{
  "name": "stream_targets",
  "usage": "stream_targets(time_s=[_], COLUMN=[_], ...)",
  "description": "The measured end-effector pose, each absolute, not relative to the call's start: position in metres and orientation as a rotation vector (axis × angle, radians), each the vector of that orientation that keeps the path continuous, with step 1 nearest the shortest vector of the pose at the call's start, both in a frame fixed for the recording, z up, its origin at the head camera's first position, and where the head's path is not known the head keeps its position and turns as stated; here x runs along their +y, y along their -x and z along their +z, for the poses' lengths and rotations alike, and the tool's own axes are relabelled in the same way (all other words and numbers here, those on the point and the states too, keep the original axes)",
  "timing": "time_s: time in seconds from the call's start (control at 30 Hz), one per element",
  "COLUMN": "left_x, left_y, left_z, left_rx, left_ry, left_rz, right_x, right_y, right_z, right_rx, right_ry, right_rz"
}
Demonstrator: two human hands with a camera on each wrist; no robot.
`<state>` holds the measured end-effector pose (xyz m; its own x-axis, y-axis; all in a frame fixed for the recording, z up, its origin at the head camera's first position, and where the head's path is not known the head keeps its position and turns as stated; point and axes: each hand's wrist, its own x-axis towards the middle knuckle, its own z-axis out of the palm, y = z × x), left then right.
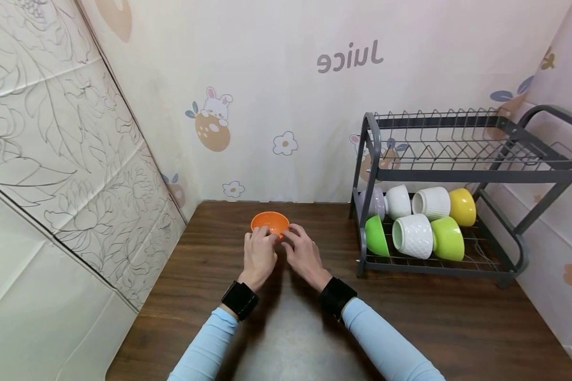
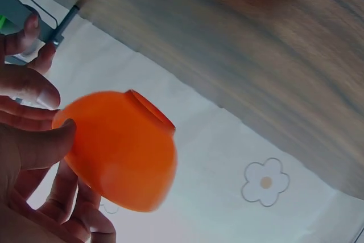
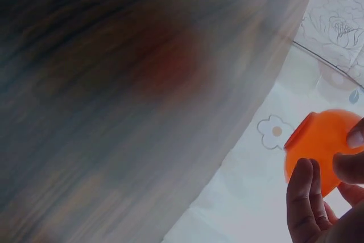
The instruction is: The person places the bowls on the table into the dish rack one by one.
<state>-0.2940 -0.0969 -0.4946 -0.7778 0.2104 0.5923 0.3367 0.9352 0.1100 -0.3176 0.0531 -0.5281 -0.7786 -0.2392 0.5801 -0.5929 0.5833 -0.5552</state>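
Note:
An orange bowl (image 1: pixel 270 218) is near the back edge of the table, tilted, its inside facing up in the head view. My left hand (image 1: pixel 259 253) pinches its near rim; the left wrist view has the left thumb (image 2: pixel 54 143) pressed on the outer wall and other fingers curled beneath. At the right side of the rim, my right hand (image 1: pixel 306 255) holds the bowl too, its fingers curled around that side. In the right wrist view the right fingers (image 3: pixel 304 197) overlap the bowl's wall. The bowl's foot ring (image 2: pixel 151 111) shows from below.
A dark two-tier dish rack (image 1: pixel 467 175) stands to the right. Its lower tier holds several cups and bowls, among them a green bowl (image 1: pixel 376 236), a white textured cup (image 1: pixel 413 236) and a yellow cup (image 1: pixel 462 207). The wooden table (image 1: pixel 181 307) meets patterned walls at the back and left.

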Motion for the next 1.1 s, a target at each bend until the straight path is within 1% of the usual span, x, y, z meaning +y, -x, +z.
stream_targets(time_s=[0.27, 0.5, 0.73, 1.1], left_x=[-0.091, -0.091, -0.084, -0.069], left_y=[0.295, 0.298, 0.296, 0.291], left_z=[-0.495, -0.497, -0.499, -0.499], left_rx=[-2.479, -2.384, -2.328, -2.357], left_ry=[0.518, 0.649, 0.611, 0.613], left_rz=[-0.269, -0.434, -0.596, -0.647], right_x=[0.066, 0.075, 0.088, 0.114], right_y=[0.313, 0.306, 0.298, 0.286], right_z=[-0.530, -0.529, -0.525, -0.514], right_rx=[-2.395, -2.365, -2.266, -2.263], right_ry=[-0.651, -0.626, -0.527, -0.418], right_rz=[1.123, 1.161, 1.189, 1.219])
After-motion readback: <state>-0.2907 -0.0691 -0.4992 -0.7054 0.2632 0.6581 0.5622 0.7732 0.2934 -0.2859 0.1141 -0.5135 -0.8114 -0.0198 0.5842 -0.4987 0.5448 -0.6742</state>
